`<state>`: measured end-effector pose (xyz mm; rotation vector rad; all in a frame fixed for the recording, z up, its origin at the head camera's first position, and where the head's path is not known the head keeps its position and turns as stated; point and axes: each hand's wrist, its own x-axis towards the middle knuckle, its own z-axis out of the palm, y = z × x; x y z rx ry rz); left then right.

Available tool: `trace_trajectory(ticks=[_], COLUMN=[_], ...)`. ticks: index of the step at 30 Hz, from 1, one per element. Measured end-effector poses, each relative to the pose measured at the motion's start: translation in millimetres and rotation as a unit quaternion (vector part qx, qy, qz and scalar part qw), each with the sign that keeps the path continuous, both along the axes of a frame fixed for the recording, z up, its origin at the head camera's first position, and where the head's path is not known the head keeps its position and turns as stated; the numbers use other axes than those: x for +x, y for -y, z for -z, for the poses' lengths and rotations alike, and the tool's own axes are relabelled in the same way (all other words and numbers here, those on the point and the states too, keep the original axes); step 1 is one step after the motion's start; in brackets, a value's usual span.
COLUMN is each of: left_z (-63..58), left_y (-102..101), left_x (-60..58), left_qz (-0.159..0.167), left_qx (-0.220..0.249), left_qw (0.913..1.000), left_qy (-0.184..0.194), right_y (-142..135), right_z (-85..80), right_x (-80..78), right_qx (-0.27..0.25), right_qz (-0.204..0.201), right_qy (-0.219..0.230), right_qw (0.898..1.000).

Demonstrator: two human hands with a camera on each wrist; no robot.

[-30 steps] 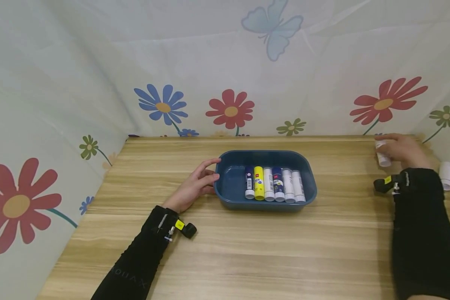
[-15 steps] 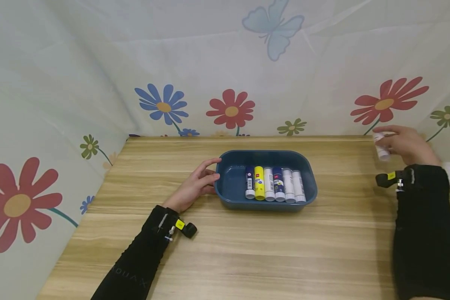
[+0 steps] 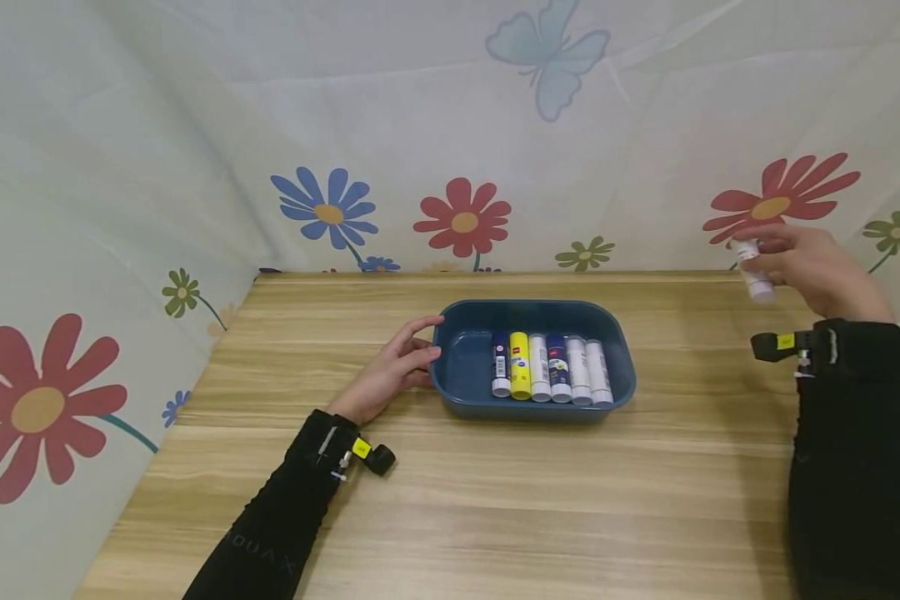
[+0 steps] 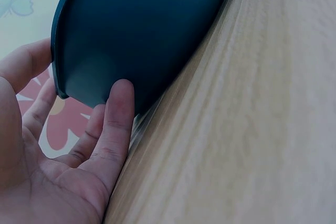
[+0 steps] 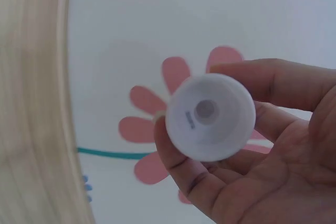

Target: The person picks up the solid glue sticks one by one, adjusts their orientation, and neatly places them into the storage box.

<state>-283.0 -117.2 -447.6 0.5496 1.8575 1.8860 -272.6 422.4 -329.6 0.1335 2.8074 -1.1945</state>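
My right hand (image 3: 817, 262) holds a white glue stick (image 3: 753, 271) between thumb and fingers, raised above the table's back right. The right wrist view shows the glue stick's round hollow end (image 5: 210, 119) facing the camera, with fingers on both sides of it. My left hand (image 3: 390, 367) rests against the left end of a dark blue plastic basin (image 3: 453, 400), fingertips at its rim and end wall. Inside the basin several glue sticks lie side by side: navy ones, a yellow one (image 3: 520, 367) and white ones. In the left wrist view, extended fingers touch the basin's outer wall (image 4: 131, 30).
The wooden table (image 3: 555, 508) ends at the back against a white cloth (image 3: 390, 100) printed with flowers and a butterfly. Another white cylinder at the far right is mostly hidden behind the right sleeve (image 3: 855, 450).
My right hand has lifted the white glue stick up and slightly left, away from the tabletop. The left hand and the basin have stayed in place.
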Motion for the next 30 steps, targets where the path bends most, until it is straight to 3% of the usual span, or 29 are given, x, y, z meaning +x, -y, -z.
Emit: trace_trajectory(ticks=[18, 30], left_z=[1.5, 0.9], left_y=[0, 0], left_x=[-1.8, -0.8], left_qz=[-0.002, -0.002], left_qx=[0.001, 0.003], left_qw=[1.0, 1.0], left_qy=[0.002, 0.0], right_y=[37, 62], right_z=[-20.8, -22.1], right_x=[1.0, 1.4], right_qx=[0.012, 0.0], right_qz=[-0.065, -0.102], right_qy=[-0.009, -0.03], right_qw=[0.998, 0.994])
